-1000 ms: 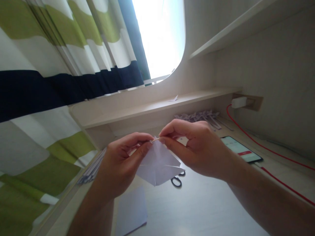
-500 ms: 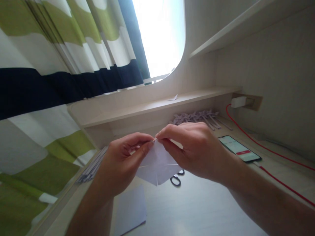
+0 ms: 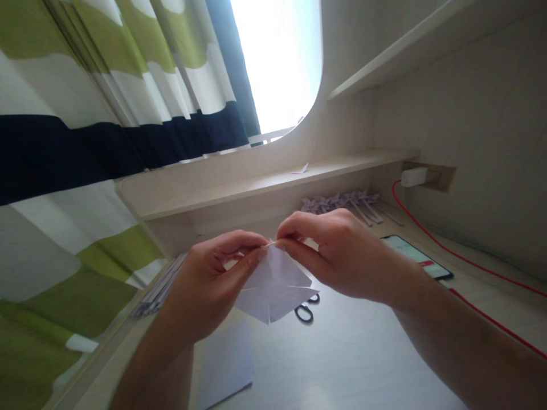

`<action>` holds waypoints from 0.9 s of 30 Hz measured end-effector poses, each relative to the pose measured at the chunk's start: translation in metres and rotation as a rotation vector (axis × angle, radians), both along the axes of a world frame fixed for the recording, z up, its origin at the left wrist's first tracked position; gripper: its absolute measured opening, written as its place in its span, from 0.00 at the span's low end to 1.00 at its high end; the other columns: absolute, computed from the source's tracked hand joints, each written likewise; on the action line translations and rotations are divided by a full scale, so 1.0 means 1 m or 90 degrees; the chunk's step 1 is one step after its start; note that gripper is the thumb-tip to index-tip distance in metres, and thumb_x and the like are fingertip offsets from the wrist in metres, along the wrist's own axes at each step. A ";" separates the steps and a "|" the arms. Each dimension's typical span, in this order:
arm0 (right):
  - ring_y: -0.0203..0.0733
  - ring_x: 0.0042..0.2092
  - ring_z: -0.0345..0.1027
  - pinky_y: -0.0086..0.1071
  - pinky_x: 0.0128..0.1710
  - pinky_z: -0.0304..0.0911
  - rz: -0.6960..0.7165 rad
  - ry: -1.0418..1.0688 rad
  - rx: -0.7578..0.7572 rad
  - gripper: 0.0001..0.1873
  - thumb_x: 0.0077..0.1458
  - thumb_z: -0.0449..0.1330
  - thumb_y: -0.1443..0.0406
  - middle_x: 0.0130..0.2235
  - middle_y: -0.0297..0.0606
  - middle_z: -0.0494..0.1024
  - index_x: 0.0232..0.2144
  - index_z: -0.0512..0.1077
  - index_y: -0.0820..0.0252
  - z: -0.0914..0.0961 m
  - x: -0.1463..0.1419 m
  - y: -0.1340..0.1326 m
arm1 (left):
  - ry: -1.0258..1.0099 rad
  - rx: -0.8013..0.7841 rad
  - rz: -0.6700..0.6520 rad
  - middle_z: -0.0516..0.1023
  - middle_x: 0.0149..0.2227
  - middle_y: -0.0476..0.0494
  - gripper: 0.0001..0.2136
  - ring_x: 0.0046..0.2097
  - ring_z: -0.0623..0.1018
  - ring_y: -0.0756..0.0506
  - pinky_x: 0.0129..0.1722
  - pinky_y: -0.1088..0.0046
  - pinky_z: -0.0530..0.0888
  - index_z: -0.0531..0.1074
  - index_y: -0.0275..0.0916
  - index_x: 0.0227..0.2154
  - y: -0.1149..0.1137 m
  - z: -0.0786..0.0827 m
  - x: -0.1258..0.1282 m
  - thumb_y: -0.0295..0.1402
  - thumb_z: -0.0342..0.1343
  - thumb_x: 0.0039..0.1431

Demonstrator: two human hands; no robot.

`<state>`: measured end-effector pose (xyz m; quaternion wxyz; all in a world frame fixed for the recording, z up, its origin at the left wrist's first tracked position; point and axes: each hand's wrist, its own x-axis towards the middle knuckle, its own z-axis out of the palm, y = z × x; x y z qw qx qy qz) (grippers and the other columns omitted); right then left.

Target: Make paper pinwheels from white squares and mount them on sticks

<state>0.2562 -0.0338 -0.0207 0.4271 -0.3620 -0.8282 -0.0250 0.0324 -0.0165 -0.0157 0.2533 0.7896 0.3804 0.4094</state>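
Observation:
A white sheet of paper (image 3: 273, 287) with slits cut in from its edges is held up above the desk. My left hand (image 3: 216, 282) pinches its top edge between thumb and forefinger. Just to the right, my right hand (image 3: 344, 256) has thumb and forefinger closed at the same edge. A thin pale line runs between the two sets of fingertips; whether it is a fold or a separate thing I cannot tell. Scissors (image 3: 304, 314) with dark handles lie partly hidden behind the paper. Below my left hand rests a stack of white paper (image 3: 226, 364).
Paper pinwheels (image 3: 337, 201) on sticks lie at the back. Rolled paper sticks (image 3: 158, 289) are at the left. A phone (image 3: 421, 259) sits right, near a red cable (image 3: 444, 245) from a charger (image 3: 414, 176). A folded paper piece (image 3: 302, 169) is on the shelf (image 3: 239, 191).
My right hand has shifted slightly right and up, its fingertips now a little apart from the left ones. The paper has tilted slightly, showing its slits more clearly.

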 end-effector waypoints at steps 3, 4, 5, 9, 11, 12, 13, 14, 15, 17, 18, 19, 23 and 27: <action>0.35 0.31 0.75 0.29 0.32 0.59 0.002 0.002 0.005 0.08 0.68 0.60 0.65 0.31 0.33 0.82 0.39 0.79 0.61 0.000 0.000 -0.001 | 0.009 0.006 0.003 0.84 0.32 0.46 0.07 0.34 0.81 0.48 0.28 0.80 0.73 0.83 0.40 0.40 -0.001 -0.001 -0.001 0.36 0.64 0.63; 0.35 0.31 0.75 0.29 0.32 0.59 0.002 0.002 0.005 0.08 0.68 0.60 0.65 0.31 0.33 0.82 0.39 0.79 0.61 0.001 0.000 -0.001 | 0.015 0.010 0.003 0.84 0.32 0.46 0.06 0.34 0.81 0.48 0.28 0.80 0.72 0.82 0.40 0.40 -0.001 -0.001 -0.002 0.35 0.63 0.64; 0.35 0.30 0.75 0.29 0.32 0.59 0.000 0.002 0.005 0.08 0.68 0.60 0.66 0.31 0.33 0.82 0.39 0.79 0.61 0.001 0.000 -0.001 | 0.023 0.014 0.003 0.83 0.32 0.47 0.06 0.34 0.81 0.48 0.28 0.80 0.72 0.82 0.41 0.40 -0.001 -0.001 -0.002 0.35 0.63 0.64; 0.35 0.30 0.75 0.29 0.32 0.60 -0.005 0.008 0.015 0.07 0.67 0.61 0.66 0.31 0.33 0.82 0.38 0.78 0.61 0.000 0.000 -0.002 | 0.044 0.032 0.006 0.82 0.30 0.48 0.07 0.31 0.78 0.49 0.26 0.80 0.70 0.82 0.40 0.39 0.000 0.001 -0.001 0.36 0.61 0.65; 0.34 0.30 0.75 0.29 0.32 0.60 -0.007 0.013 0.018 0.07 0.67 0.61 0.66 0.30 0.32 0.82 0.38 0.78 0.61 0.000 0.000 -0.003 | 0.054 0.042 0.007 0.81 0.30 0.48 0.08 0.29 0.76 0.50 0.24 0.80 0.68 0.81 0.40 0.39 0.001 0.002 -0.001 0.37 0.61 0.66; 0.34 0.29 0.74 0.29 0.32 0.60 -0.008 0.015 0.019 0.06 0.67 0.61 0.66 0.30 0.32 0.81 0.38 0.78 0.60 0.000 0.000 -0.003 | 0.059 0.046 0.006 0.80 0.29 0.48 0.08 0.28 0.75 0.51 0.23 0.80 0.68 0.81 0.40 0.39 0.001 0.003 -0.001 0.37 0.61 0.66; 0.34 0.29 0.74 0.29 0.32 0.60 -0.009 0.016 0.019 0.06 0.67 0.61 0.66 0.30 0.32 0.81 0.38 0.78 0.60 0.000 0.000 -0.003 | 0.063 0.048 0.005 0.80 0.29 0.48 0.08 0.28 0.75 0.51 0.23 0.80 0.67 0.81 0.40 0.39 0.001 0.003 -0.001 0.37 0.60 0.66; 0.34 0.29 0.74 0.28 0.31 0.60 -0.009 0.017 0.020 0.06 0.67 0.61 0.66 0.30 0.32 0.81 0.38 0.78 0.60 0.000 0.000 -0.004 | 0.064 0.048 0.004 0.79 0.29 0.48 0.08 0.28 0.74 0.51 0.23 0.80 0.67 0.81 0.39 0.39 0.001 0.003 -0.001 0.38 0.60 0.66; 0.34 0.29 0.74 0.28 0.31 0.60 -0.009 0.018 0.022 0.06 0.67 0.61 0.66 0.30 0.31 0.81 0.38 0.78 0.60 0.000 0.000 -0.004 | 0.063 0.046 0.002 0.79 0.29 0.48 0.08 0.28 0.74 0.51 0.23 0.80 0.67 0.81 0.39 0.39 0.000 0.003 -0.001 0.38 0.60 0.67; 0.34 0.29 0.74 0.28 0.31 0.60 -0.005 0.019 0.023 0.06 0.67 0.61 0.66 0.30 0.32 0.82 0.38 0.79 0.60 0.001 0.001 -0.004 | 0.057 0.039 -0.003 0.79 0.29 0.48 0.08 0.28 0.73 0.51 0.23 0.80 0.67 0.81 0.39 0.38 -0.001 0.003 -0.002 0.38 0.60 0.67; 0.34 0.29 0.74 0.28 0.31 0.60 -0.001 0.022 0.022 0.06 0.67 0.61 0.66 0.30 0.32 0.82 0.38 0.79 0.60 0.001 0.001 -0.004 | 0.054 0.034 -0.005 0.78 0.28 0.48 0.08 0.28 0.73 0.51 0.23 0.79 0.67 0.81 0.39 0.38 -0.001 0.003 -0.002 0.38 0.60 0.66; 0.34 0.29 0.74 0.28 0.32 0.60 0.005 0.026 0.021 0.06 0.67 0.61 0.66 0.31 0.32 0.82 0.38 0.79 0.60 0.001 0.001 -0.004 | 0.052 0.028 -0.008 0.78 0.28 0.48 0.08 0.28 0.73 0.51 0.23 0.79 0.66 0.81 0.39 0.38 -0.002 0.004 -0.003 0.38 0.60 0.66; 0.33 0.31 0.74 0.28 0.32 0.61 0.044 0.052 0.001 0.05 0.66 0.62 0.66 0.31 0.31 0.82 0.38 0.79 0.60 0.003 0.002 -0.005 | 0.026 0.009 -0.040 0.77 0.28 0.48 0.08 0.27 0.71 0.51 0.23 0.79 0.66 0.81 0.40 0.37 -0.003 0.006 -0.005 0.38 0.61 0.66; 0.33 0.32 0.74 0.27 0.33 0.62 0.091 0.088 -0.030 0.05 0.66 0.63 0.66 0.32 0.32 0.82 0.38 0.79 0.60 0.005 0.004 -0.008 | -0.006 -0.017 -0.065 0.78 0.29 0.47 0.07 0.28 0.73 0.50 0.24 0.79 0.67 0.82 0.41 0.38 -0.005 0.008 -0.008 0.38 0.63 0.65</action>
